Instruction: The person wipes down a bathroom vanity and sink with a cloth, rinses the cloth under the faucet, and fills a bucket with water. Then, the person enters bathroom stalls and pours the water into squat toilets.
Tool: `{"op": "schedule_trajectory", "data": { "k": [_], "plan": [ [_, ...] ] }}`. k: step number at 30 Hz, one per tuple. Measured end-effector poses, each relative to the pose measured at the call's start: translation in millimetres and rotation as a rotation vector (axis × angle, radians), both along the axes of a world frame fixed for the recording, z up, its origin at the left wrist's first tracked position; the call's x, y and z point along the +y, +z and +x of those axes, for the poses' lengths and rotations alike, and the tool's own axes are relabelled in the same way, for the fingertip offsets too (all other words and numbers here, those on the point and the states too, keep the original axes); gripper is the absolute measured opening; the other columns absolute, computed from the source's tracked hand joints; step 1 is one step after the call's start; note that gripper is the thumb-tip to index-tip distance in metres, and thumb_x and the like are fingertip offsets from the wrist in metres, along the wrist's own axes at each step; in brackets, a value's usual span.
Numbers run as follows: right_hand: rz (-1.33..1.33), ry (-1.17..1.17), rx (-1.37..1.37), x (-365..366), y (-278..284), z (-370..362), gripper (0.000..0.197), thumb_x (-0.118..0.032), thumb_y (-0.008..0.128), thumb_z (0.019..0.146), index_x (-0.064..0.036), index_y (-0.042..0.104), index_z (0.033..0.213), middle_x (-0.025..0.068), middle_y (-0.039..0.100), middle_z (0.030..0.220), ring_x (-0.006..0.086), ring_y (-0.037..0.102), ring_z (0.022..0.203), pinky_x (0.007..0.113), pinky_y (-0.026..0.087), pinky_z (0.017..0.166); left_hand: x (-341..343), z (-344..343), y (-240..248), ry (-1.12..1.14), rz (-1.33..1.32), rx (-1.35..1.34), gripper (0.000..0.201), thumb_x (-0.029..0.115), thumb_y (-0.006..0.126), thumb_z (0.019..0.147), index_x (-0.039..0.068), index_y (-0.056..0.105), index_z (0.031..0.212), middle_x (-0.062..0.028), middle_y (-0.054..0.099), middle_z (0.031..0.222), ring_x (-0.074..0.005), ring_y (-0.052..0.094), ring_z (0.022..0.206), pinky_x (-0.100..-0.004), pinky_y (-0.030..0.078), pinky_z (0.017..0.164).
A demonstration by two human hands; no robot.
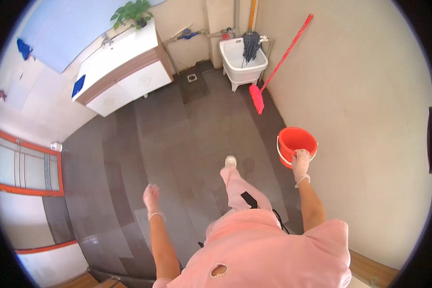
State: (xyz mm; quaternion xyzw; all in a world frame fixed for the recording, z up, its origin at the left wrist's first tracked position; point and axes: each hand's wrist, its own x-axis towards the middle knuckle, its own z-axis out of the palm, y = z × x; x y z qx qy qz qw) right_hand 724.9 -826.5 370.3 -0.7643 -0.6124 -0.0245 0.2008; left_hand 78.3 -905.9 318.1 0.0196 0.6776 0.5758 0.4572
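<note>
My right hand (301,164), in a clear thin glove, grips the near rim of a red bucket (293,139) on my right. The bucket tilts a little, and its white handle (283,157) hangs down around its outside. I make out nothing inside it. My left hand (151,198), gloved too, swings free over the floor on my left and holds nothing. Its fingers are slightly blurred but look loosely apart. One of my feet, in a white shoe (230,161), is set forward on the dark floor between the hands.
A red broom (288,53) leans on the right wall. Beside it stands a white mop sink (245,72) with a grey mop (251,45). At the far left are a washbasin cabinet (129,89), a potted plant (132,13) and a blue cloth (79,85). A floor drain (192,78) lies ahead.
</note>
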Motion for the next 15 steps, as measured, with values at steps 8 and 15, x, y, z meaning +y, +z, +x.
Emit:
{"op": "schedule_trajectory", "data": {
  "k": [8, 15],
  "plan": [
    [0.135, 0.178, 0.134, 247.8, 36.7, -65.4, 0.021, -0.006, 0.067, 0.064, -0.0059, 0.063, 0.085, 0.0126, 0.058, 0.09, 0.0317, 0.053, 0.094, 0.042, 0.042, 0.084, 293.9, 284.4, 76.0, -0.738, 0.13, -0.391, 0.041, 0.029, 0.057, 0.088, 0.001, 0.053, 0.117, -0.0114, 0.058, 0.112, -0.0215, 0.058, 0.101, -0.0345, 0.046, 0.09],
    [0.172, 0.446, 0.025, 449.5, 45.6, -165.8, 0.014, -0.013, 0.06, 0.065, -0.0101, 0.06, 0.079, 0.0072, 0.056, 0.084, 0.0257, 0.053, 0.092, 0.041, 0.043, 0.08, 515.8, 334.5, 79.5, -0.623, 0.084, -0.424, 0.041, 0.034, 0.055, 0.089, 0.004, 0.051, 0.117, -0.0085, 0.057, 0.112, -0.021, 0.056, 0.103, -0.0341, 0.043, 0.09]
  ]
}}
